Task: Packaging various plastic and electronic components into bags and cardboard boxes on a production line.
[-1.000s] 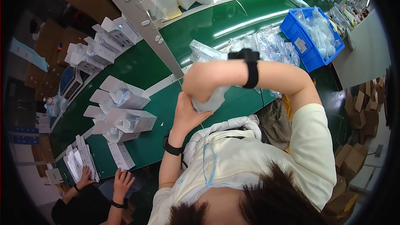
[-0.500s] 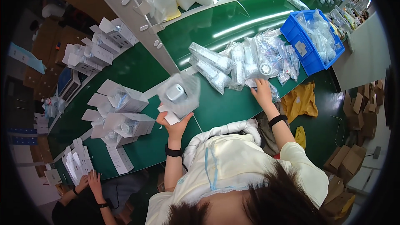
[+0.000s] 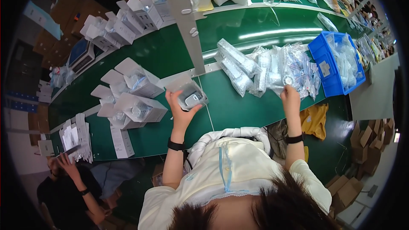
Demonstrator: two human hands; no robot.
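My left hand [image 3: 181, 110] is closed round an open white box [image 3: 177, 84], tilted above the table. In its opening shows a small white device [image 3: 192, 99] with a dark part, with what looks like clear plastic about it. To the right, my right hand [image 3: 290, 99] is closed in a pinch at the near edge of a pile of clear plastic bags [image 3: 294, 66] with small parts inside. Its fingertips meet a clear bag there. Bubble-wrapped packs [image 3: 238, 66] lie to the left of the pile.
Open white boxes [image 3: 147, 113] with bagged contents stand on the green table [image 3: 187, 132] at left; more boxes [image 3: 128, 21] stand behind a grey post [image 3: 187, 25]. A blue bin [image 3: 326, 70] of clear bags sits at right. A co-worker's hand [image 3: 70, 168] is at lower left, near flat cartons [image 3: 79, 138].
The box in my left hand has turned, so its inside faces me more. My right hand has come from resting open on the bags to a pinch. The view has shifted.
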